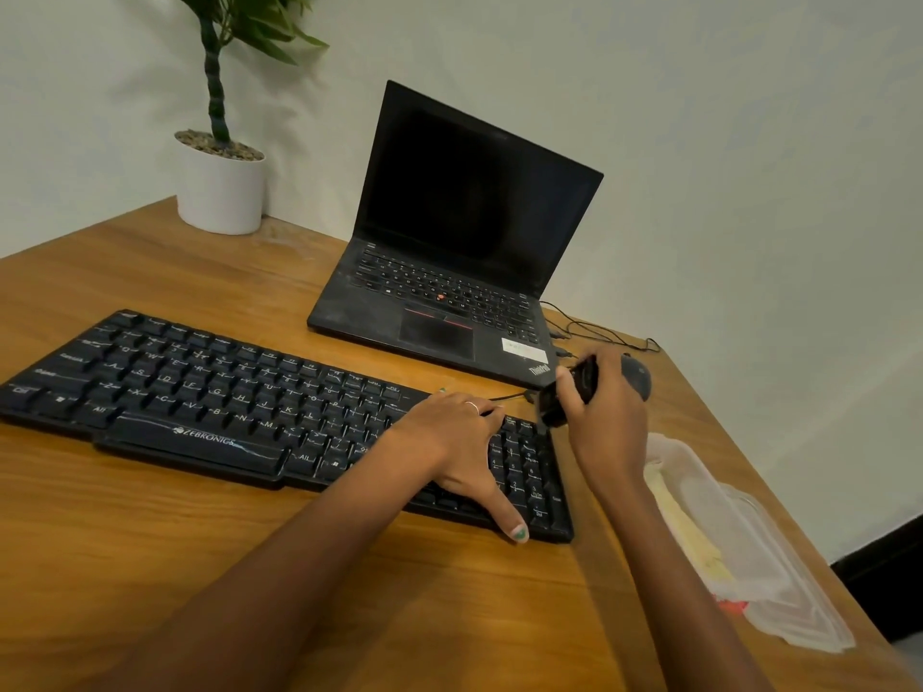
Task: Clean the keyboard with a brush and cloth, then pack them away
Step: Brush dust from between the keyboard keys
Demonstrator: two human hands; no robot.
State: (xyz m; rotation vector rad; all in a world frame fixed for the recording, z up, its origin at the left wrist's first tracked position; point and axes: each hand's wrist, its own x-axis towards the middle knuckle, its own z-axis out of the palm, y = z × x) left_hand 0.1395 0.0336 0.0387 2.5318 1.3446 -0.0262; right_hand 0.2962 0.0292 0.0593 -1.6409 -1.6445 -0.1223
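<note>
At the right end of the keyboard (279, 412), above the number pad, the right hand (607, 417) grips a small black brush (569, 392), its dark head angled down towards the top corner keys. The left hand (449, 442) lies flat on the keys just left of the number pad, fingers straight and spread, thumb reaching to the front edge; it holds nothing and seems to be steadying the board on the counter (150, 541).

The step looks like brushing the number pad, with cleaning apparently at an early or middle stage. To do it well, keep the flat hand pressing so the board does not slide, and draw the bristles along the gaps between key rows in one direction, towards the near edge, so loosened dust leaves the board rather than settling under neighbouring keys. Light strokes suit the low keycaps.

A clear plastic container (739, 536) sits just beside the board on the right, with something pale yellow inside, perhaps the cloth; I cannot tell. The laptop (449, 272) stands behind.
</note>
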